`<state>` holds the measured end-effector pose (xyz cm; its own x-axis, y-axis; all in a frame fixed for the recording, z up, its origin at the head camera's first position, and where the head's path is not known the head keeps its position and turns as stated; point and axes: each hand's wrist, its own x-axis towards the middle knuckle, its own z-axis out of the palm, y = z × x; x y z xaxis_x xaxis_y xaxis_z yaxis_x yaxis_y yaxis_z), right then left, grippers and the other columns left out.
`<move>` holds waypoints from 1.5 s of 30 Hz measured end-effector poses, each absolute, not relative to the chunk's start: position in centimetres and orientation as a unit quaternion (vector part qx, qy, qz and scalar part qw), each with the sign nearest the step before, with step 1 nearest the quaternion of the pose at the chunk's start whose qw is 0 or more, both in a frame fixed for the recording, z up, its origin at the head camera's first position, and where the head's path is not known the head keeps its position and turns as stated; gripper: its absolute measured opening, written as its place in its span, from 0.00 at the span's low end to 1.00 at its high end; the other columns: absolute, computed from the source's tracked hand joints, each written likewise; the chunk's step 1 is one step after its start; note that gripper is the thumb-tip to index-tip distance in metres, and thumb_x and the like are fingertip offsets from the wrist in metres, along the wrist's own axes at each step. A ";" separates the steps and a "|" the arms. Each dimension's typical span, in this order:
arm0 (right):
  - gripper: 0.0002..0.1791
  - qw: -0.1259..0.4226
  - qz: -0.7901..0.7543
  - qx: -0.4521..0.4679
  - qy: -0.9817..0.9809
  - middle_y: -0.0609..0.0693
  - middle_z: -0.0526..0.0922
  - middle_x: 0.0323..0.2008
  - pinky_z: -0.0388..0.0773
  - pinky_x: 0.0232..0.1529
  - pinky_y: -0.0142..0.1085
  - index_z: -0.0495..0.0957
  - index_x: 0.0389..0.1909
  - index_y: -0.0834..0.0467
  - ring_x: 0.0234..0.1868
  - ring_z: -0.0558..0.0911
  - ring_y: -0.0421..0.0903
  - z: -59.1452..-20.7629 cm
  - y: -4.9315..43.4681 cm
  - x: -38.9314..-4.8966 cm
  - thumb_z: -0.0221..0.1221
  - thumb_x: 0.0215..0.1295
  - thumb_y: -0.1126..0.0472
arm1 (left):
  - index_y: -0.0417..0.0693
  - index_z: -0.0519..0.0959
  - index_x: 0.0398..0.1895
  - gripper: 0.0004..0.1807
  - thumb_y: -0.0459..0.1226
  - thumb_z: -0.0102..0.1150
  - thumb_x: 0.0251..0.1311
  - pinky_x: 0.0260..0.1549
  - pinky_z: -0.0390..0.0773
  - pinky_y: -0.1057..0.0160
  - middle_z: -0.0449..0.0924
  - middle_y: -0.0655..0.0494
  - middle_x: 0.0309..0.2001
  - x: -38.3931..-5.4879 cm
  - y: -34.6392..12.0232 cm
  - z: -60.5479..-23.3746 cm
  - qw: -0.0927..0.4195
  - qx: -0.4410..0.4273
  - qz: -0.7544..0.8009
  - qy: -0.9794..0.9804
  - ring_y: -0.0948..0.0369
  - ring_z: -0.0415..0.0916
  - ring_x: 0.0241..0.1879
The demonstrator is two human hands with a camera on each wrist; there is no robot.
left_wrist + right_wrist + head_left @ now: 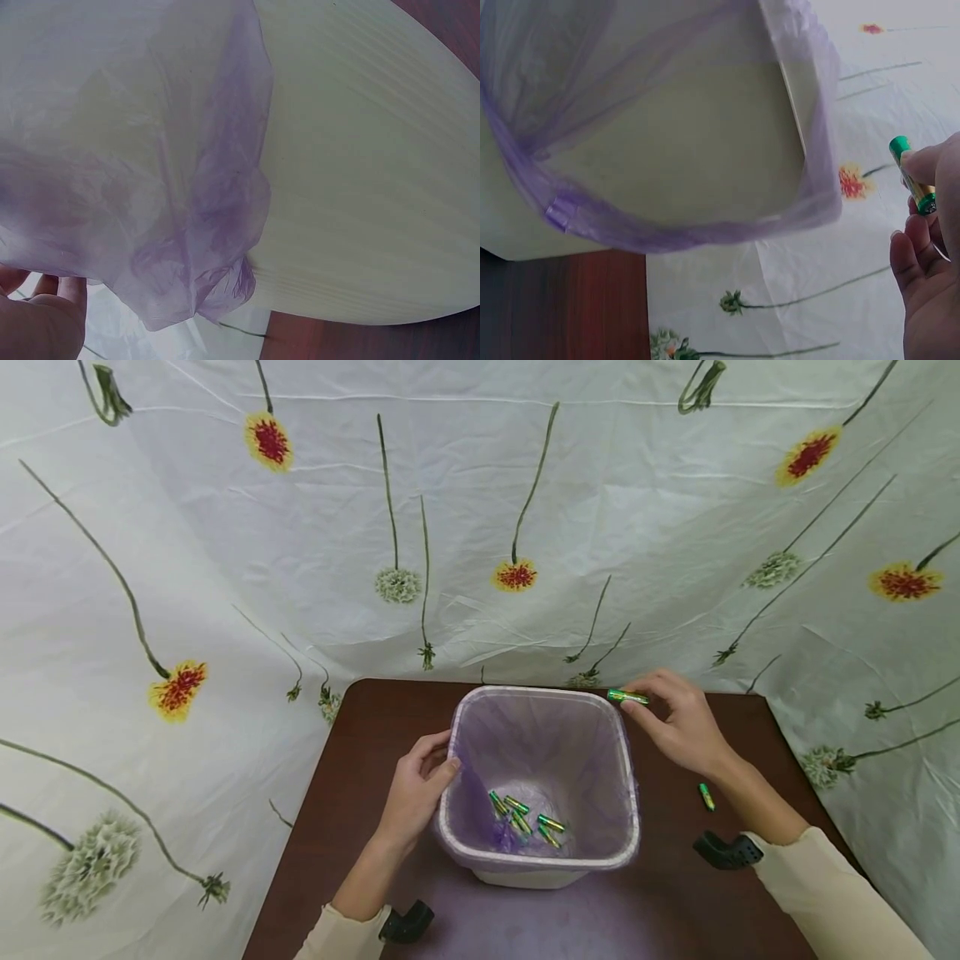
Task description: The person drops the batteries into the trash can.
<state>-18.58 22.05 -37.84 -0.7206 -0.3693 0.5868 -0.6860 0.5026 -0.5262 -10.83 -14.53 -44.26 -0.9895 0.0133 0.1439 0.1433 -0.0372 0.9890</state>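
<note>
A pale waste bin, lined with a thin purple bag, stands upright on the table. My left hand holds its left rim, thumb over the edge and fingers on the outer side. Between the thumb and fingers of my right hand a green and gold battery is pinched, level with the bin's far right corner and just outside the rim. In the right wrist view that battery shows its green ends. Several similar batteries lie at the bottom of the bin on the bag.
Another green battery lies on the dark brown table, right of the bin and beside my right forearm. A white cloth with printed flowers hangs behind the table and along its sides.
</note>
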 end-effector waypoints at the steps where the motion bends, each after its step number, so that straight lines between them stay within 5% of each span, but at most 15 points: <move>1: 0.11 0.202 0.387 0.317 -0.842 0.45 0.83 0.39 0.71 0.36 0.34 0.86 0.42 0.59 0.36 0.75 0.42 -37.8 21.8 -18.6 0.69 0.61 0.75 | 0.29 0.74 0.64 0.22 0.24 0.58 0.67 0.52 0.80 0.66 0.75 0.38 0.58 -10.8 -14.5 -44.2 0.045 -0.055 -0.719 -0.692 0.51 0.77 0.56; 13: 0.11 0.155 0.380 0.368 -0.835 0.44 0.84 0.40 0.75 0.37 0.40 0.87 0.43 0.57 0.39 0.78 0.42 -36.8 19.3 -19.2 0.70 0.61 0.72 | 0.29 0.74 0.65 0.23 0.24 0.58 0.66 0.53 0.80 0.65 0.74 0.38 0.59 -10.9 -14.4 -44.4 0.040 -0.050 -0.722 -0.689 0.49 0.76 0.58; 17: 0.11 0.139 0.378 0.385 -0.831 0.42 0.82 0.37 0.72 0.30 0.38 0.87 0.43 0.56 0.31 0.74 0.43 -36.7 18.6 -19.4 0.69 0.62 0.71 | 0.28 0.73 0.65 0.23 0.24 0.58 0.67 0.53 0.80 0.65 0.74 0.37 0.59 -10.9 -14.4 -44.5 0.039 -0.055 -0.722 -0.688 0.49 0.76 0.57; 23: 0.15 0.113 0.377 0.380 -0.837 0.46 0.82 0.42 0.75 0.30 0.36 0.85 0.53 0.58 0.34 0.76 0.43 -36.4 18.3 -19.6 0.69 0.66 0.68 | 0.29 0.74 0.65 0.22 0.24 0.58 0.67 0.52 0.81 0.65 0.75 0.38 0.58 -10.7 -14.3 -44.5 0.041 -0.055 -0.723 -0.687 0.48 0.76 0.57; 29: 0.18 0.127 0.371 0.348 -0.852 0.54 0.82 0.45 0.75 0.32 0.40 0.82 0.58 0.60 0.36 0.76 0.42 -36.3 19.8 -19.2 0.66 0.68 0.70 | 0.30 0.74 0.64 0.23 0.25 0.58 0.67 0.53 0.81 0.64 0.74 0.39 0.58 -10.7 -14.3 -44.5 0.038 -0.057 -0.724 -0.686 0.47 0.76 0.57; 45: 0.18 0.172 0.383 0.327 -0.847 0.48 0.84 0.44 0.76 0.40 0.32 0.84 0.54 0.60 0.38 0.80 0.41 -37.8 22.4 -18.8 0.67 0.63 0.74 | 0.29 0.74 0.65 0.22 0.25 0.58 0.67 0.54 0.80 0.64 0.74 0.38 0.58 -10.7 -14.6 -44.3 0.043 -0.057 -0.726 -0.684 0.46 0.75 0.58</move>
<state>-18.77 22.43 -37.78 -0.7264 -0.4226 0.5420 -0.6860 0.4930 -0.5351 -10.75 -14.56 -44.27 -0.9898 0.0162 0.1415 0.1403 -0.0594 0.9883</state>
